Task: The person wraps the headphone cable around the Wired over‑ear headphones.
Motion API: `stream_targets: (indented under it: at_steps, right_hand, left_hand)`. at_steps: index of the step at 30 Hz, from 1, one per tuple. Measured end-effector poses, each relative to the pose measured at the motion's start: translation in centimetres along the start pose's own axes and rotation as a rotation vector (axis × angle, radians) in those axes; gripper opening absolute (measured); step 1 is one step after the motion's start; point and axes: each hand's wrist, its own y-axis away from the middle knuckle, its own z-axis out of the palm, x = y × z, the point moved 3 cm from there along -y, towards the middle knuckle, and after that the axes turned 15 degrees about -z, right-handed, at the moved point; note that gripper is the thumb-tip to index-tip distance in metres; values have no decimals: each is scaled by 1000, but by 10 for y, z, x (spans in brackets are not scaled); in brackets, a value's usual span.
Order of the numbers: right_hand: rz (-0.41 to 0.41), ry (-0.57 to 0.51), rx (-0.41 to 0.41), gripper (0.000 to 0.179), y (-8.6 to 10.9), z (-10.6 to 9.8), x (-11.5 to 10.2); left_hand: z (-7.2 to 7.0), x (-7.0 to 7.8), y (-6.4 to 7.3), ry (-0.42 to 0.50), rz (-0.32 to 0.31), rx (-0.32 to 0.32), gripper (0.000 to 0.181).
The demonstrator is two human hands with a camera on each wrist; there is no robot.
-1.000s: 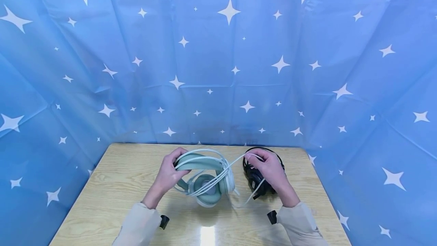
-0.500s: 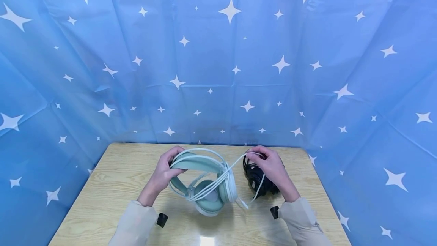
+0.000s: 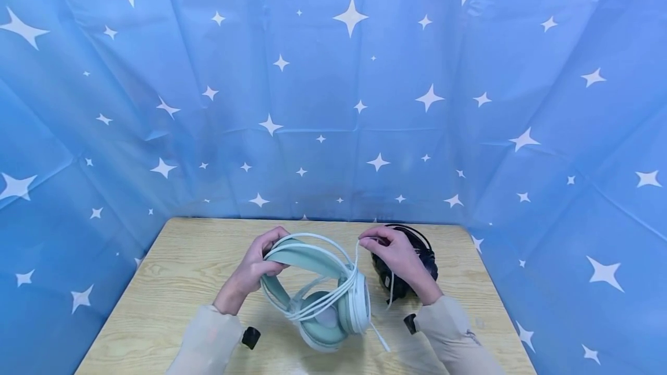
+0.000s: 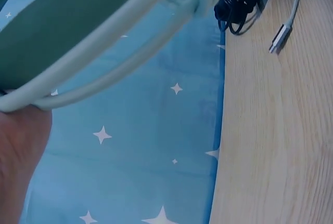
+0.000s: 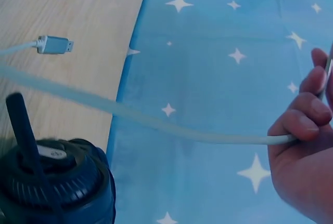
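My left hand (image 3: 253, 268) grips the headband of a pale green headset (image 3: 304, 257), its thumb on the near side. The headset is tilted above the table, ear cups toward me, with a thin microphone boom sticking out at the lower right. Several loops of its white cable (image 3: 332, 300) wrap around the headband and ear cups. My right hand (image 3: 398, 259) pinches a stretch of that cable to the right of the headset. In the right wrist view, the cable (image 5: 208, 136) runs through curled fingers, and its USB plug (image 5: 54, 45) hangs over the wood.
A black headset (image 3: 398, 285) lies at the table's back right, partly behind my right hand; its dark bundled cord (image 4: 242, 3) shows in the left wrist view. The wooden table (image 3: 172, 294) ends against a blue curtain with white stars (image 3: 323, 103).
My right hand has moved left toward the headset, so the cable between them hangs shorter. The green headset has come lower and nearer to me, turning slightly, while my left hand keeps its grip.
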Motion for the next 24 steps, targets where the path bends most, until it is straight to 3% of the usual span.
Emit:
stream_targets:
  at_steps: [8, 16, 24]
  right_hand:
    - [-12, -100, -110, 24, 1, 16, 8]
    - [14, -190, -121, 27, 9, 28, 23]
    - [46, -327, -72, 27, 17, 41, 38]
  left_hand:
    - [3, -3, -2, 171, 62, -99, 50]
    - [9, -1, -5, 433, 138, -205, 60]
    - [13, -4, -8, 510, 143, -142, 63]
